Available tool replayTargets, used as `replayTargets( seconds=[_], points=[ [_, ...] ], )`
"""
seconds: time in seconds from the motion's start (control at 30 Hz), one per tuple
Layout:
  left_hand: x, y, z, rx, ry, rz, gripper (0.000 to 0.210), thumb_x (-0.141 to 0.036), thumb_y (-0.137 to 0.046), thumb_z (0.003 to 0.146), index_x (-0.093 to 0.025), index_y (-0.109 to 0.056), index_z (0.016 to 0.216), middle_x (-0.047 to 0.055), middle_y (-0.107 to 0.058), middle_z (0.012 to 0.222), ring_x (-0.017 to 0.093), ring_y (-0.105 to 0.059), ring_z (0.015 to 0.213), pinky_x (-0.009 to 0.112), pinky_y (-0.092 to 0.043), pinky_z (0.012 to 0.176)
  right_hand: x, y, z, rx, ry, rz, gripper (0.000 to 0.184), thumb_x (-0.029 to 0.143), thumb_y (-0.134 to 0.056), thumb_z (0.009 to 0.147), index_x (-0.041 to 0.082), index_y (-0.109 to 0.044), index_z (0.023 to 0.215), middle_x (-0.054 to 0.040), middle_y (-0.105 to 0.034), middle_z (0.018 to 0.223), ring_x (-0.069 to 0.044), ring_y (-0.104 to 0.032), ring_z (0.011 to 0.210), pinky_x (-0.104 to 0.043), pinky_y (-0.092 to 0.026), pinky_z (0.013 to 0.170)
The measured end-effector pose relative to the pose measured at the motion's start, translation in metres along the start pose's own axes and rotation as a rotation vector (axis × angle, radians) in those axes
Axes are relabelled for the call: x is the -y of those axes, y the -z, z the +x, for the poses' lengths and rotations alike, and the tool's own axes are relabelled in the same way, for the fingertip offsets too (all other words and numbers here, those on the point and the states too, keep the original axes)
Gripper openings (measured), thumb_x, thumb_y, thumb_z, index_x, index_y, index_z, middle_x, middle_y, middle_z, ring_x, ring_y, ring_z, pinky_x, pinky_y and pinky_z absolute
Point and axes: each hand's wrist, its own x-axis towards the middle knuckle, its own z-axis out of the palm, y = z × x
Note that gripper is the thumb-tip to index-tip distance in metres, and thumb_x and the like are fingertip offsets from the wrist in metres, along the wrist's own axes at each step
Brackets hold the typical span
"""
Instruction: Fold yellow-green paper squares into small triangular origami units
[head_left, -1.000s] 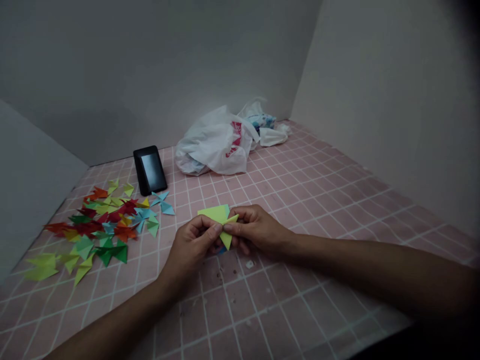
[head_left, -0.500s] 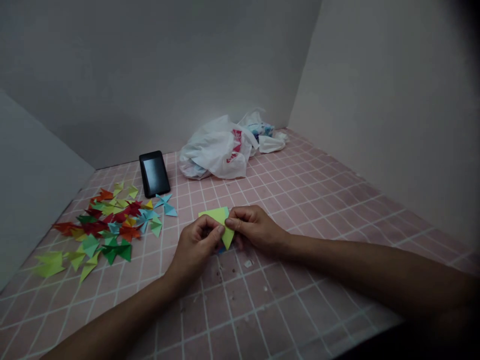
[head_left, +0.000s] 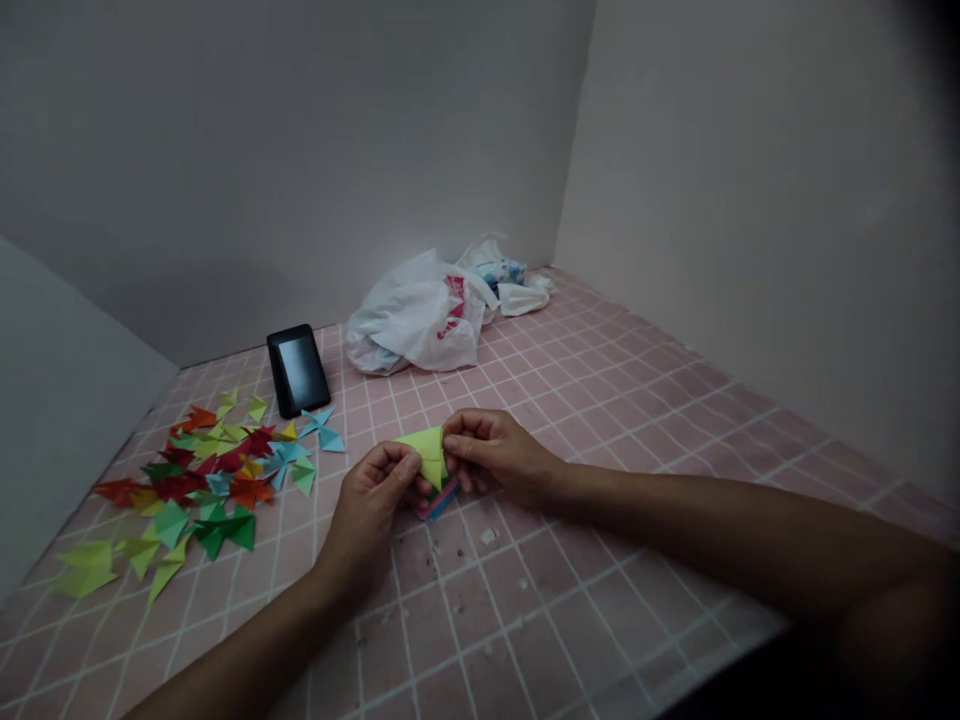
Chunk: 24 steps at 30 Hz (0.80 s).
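A yellow-green sheet of origami paper (head_left: 424,443), partly folded, is held between both hands near the middle of the tiled surface. My left hand (head_left: 382,480) pinches its left side between thumb and fingers. At the right edge, my right hand (head_left: 495,452) grips the same sheet with thumb and forefinger. Blue and pink paper edges (head_left: 441,503) show beneath it, close under the fingers; how many sheets lie there is hidden. The fingertips on the far side of the paper cannot be seen.
Many folded paper pieces (head_left: 214,478) in red, orange, yellow, green and blue lie spread at the left. Behind them a black tablet-like device (head_left: 298,370) leans back. White plastic bags (head_left: 420,312) rest near the back wall. Small white scraps (head_left: 489,537) dot the pink tiled surface (head_left: 600,600).
The yellow-green paper's lower point has been folded upward, uncovering more of the coloured paper below. Both hands stay on the sheet. The whole view has shifted slightly.
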Motion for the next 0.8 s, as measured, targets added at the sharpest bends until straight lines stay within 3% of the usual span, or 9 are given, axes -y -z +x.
replayTargets(
  seconds=[0.3,0.47,0.8],
  points=[
    [0.003,0.003,0.0,0.068,0.014,0.149,0.026,-0.041,-0.071,0.082,-0.017,-0.061,0.086,-0.001,-0.066,0.07,0.01,-0.055,0.057,0.019,-0.045,0.055,-0.002,-0.005,-0.003,-0.037,-0.044,-0.133,0.006,0.02,-0.059,0.083,0.017,-0.057,0.08,0.0055,-0.061,0.058,-0.004,-0.051,0.039,-0.014,-0.035,0.036],
    [0.002,0.001,-0.001,0.077,0.0,0.185,0.029,-0.044,-0.068,0.085,-0.016,-0.062,0.078,-0.002,-0.06,0.067,0.008,-0.048,0.055,0.017,-0.037,0.05,-0.005,-0.01,-0.007,0.002,-0.068,-0.18,0.008,0.017,-0.057,0.084,0.017,-0.055,0.076,0.0065,-0.059,0.056,-0.005,-0.051,0.039,-0.014,-0.037,0.036],
    [0.003,0.003,-0.001,0.079,0.057,0.167,0.026,-0.041,-0.072,0.081,-0.016,-0.063,0.079,0.0,-0.059,0.068,0.01,-0.049,0.059,0.019,-0.036,0.052,-0.006,-0.013,-0.009,0.015,-0.094,-0.175,0.013,0.018,-0.057,0.088,0.017,-0.054,0.075,0.0064,-0.057,0.053,-0.005,-0.05,0.037,-0.014,-0.037,0.036]
  ],
)
